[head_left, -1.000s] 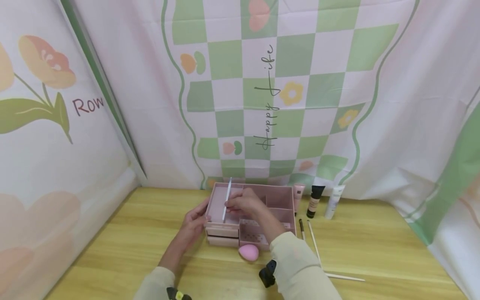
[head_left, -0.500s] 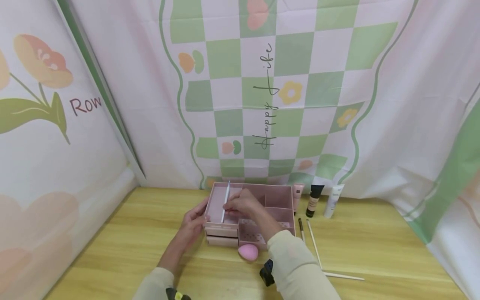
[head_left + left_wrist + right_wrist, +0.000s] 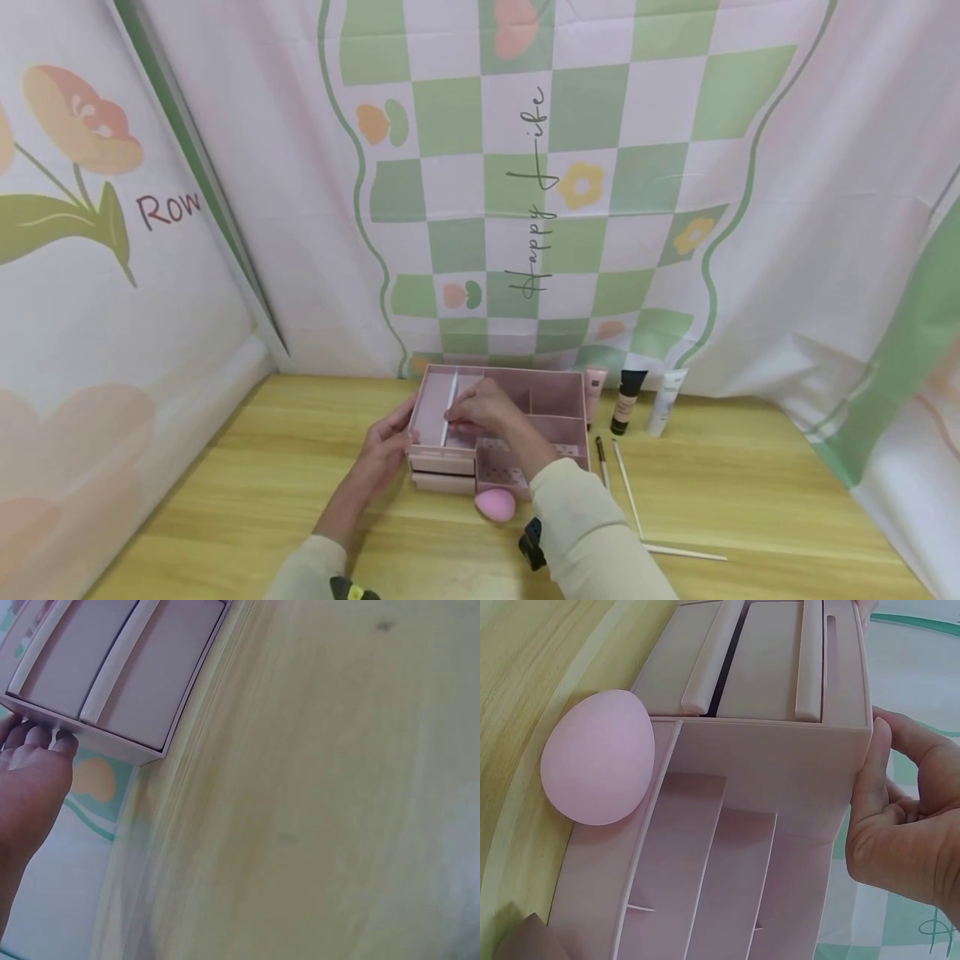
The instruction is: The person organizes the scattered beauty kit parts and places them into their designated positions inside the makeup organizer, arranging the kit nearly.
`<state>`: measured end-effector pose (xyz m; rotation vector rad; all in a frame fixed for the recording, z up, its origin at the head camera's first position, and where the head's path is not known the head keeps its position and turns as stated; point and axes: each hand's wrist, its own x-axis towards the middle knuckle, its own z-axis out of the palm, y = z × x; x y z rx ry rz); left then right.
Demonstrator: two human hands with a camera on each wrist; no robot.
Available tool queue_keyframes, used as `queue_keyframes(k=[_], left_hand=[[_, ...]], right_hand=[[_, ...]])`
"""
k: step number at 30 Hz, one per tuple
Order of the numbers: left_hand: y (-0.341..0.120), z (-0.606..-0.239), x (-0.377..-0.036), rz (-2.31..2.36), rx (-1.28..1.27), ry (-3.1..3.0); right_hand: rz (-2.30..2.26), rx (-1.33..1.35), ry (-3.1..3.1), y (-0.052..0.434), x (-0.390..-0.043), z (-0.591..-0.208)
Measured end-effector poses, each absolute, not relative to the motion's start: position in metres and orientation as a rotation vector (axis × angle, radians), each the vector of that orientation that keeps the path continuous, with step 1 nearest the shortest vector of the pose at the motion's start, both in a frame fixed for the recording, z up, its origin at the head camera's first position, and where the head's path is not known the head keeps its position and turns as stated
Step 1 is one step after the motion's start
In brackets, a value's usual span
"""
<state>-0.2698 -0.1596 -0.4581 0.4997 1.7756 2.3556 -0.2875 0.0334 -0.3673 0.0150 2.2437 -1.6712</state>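
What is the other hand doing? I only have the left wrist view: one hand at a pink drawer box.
Observer: The right hand pinches a slim white stick over the flat top of the pink box.

Visitor: Is anything in front of the box?

Observer: Yes, a pink egg-shaped sponge.

Visitor: And past its right side?

Observer: Three tubes stand there, near the curtain.
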Motion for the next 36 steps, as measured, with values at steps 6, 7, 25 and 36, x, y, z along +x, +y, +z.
queue_keyframes(k=[6, 7, 25, 36], left_hand=[[-0.1614, -0.4596, -0.2704, 2.344, 0.497, 1.795], [-0.1616, -0.4598, -0.2705, 2.342, 0.493, 1.800], [-0.1619, -0.4581, -0.2691, 2.334, 0.464, 1.796], [-0.1598, -0.4582, -0.2699, 2.321, 0.475, 1.809]], right_hand=[[-1.672, 0.009, 2.255, 0.0315, -0.2860, -0.3661], [-1.672, 0.012, 2.258, 0.0310, -0.2858, -0.3659], [-1.633, 0.024, 2.307, 0.0278, -0.2827, -0.3640], [-1.604, 0.051, 2.342, 0.0288, -0.2839, -0.3661]])
